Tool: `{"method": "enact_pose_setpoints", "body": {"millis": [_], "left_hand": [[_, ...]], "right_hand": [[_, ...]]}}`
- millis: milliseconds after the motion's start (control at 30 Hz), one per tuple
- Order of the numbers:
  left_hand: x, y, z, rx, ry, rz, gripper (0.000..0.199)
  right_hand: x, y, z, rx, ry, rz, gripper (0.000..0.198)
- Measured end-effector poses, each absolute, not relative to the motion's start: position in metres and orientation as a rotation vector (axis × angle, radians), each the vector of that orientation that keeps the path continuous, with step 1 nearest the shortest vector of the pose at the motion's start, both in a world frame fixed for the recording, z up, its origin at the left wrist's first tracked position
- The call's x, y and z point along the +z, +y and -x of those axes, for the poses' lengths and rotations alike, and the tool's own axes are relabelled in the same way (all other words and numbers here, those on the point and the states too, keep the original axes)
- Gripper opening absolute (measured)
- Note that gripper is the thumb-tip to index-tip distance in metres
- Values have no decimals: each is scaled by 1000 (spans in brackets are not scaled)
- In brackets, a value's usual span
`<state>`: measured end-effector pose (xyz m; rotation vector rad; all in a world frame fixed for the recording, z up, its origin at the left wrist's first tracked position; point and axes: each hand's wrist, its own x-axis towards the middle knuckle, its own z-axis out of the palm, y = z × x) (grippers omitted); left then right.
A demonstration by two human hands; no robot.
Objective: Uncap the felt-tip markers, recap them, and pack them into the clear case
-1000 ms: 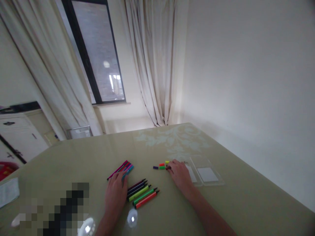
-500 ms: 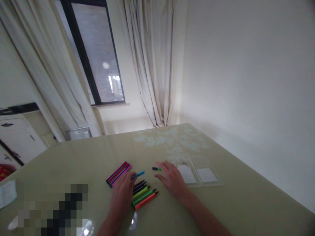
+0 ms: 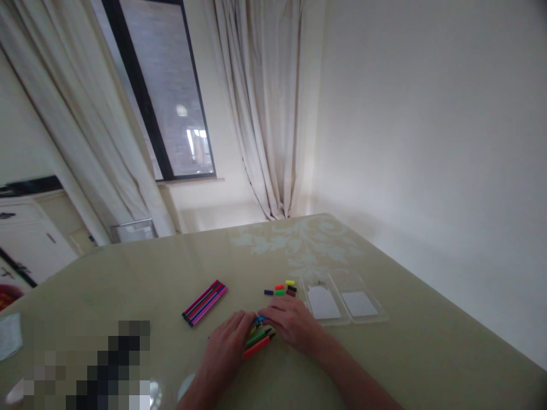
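Observation:
Over the table, my left hand (image 3: 226, 344) is closed around a blue marker (image 3: 259, 320). My right hand (image 3: 294, 323) has its fingers closed at the other end of this marker, and the two hands almost meet. Under them lie a green marker (image 3: 256, 337) and an orange-red marker (image 3: 260, 345) with their dark tips showing; other markers are mostly hidden by my left hand. Just beyond my right hand several small caps are scattered, among them a yellow cap (image 3: 290, 282), a green cap (image 3: 279, 292) and a dark blue cap (image 3: 268, 292).
A row of pink, red and dark markers (image 3: 205, 303) lies to the left. On the right rests an open clear plastic case (image 3: 380, 315) with white inserts. A pale cloth-like item (image 3: 11, 336) is at the table's left edge. A wall (image 3: 448, 199) borders the table's right side.
Both hands have come together at the blue marker, the left moving right and the right moving nearer. The caps that my right hand covered now show.

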<state>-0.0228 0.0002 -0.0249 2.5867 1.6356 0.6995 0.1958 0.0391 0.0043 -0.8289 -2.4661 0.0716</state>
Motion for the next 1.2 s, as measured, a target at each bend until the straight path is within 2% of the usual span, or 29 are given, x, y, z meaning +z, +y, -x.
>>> {"method": "enact_pose_setpoints", "body": {"millis": [167, 367, 600, 733, 933, 1033, 1200], "left_hand": [[-14, -5, 25, 448, 1753, -2442, 32], [-19, 7, 47, 818, 2106, -2253, 27], [-32, 17, 58, 995, 2004, -2135, 28], [-34, 20, 62, 949, 1935, -2144, 30], [-32, 22, 80, 865, 2377, -1996, 36], [-29, 19, 84, 698, 2460, -1978, 34], [-22, 14, 84, 566, 2471, -1920, 27]], "right_hand": [[4, 47, -209, 96, -2402, 819, 24], [10, 66, -242, 97, -2051, 1186, 25], [2, 58, -211, 110, -2323, 1383, 15], [0, 60, -200, 39, -2398, 1448, 13], [-4, 67, -198, -123, -2335, 1528, 10], [-4, 65, -202, -167, -2269, 1486, 8], [1, 59, -211, -147, -2119, 1409, 15]]}}
